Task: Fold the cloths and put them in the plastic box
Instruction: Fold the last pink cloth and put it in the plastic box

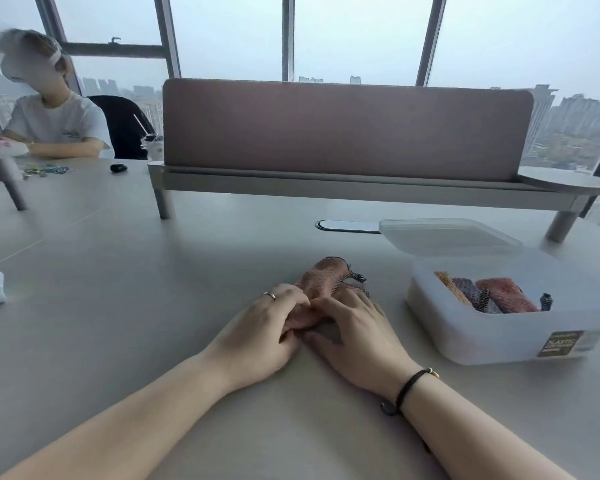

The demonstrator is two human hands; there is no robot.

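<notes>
Left hand: the left hand [274, 327], a thin ring on one finger, lies low centre of the frame, its fingers [291, 301] curled onto the near end of the pink woven cloth roll [321, 278].
Right hand: the right hand [357, 332], a dark cord bracelet at the wrist, lies just beside the left, fingers bent over the same end of the roll.
Cloth: rolled up, resting on the pale grey bench [153, 289] at centre frame, a dark checked tab at its far side.
Box: the translucent white plastic box [499, 337] stands at right, open, holding rolled cloths [478, 292] in yellow, purple and pink.
Lid: the clear plastic lid [447, 235] leans on the box's far rim.
</notes>
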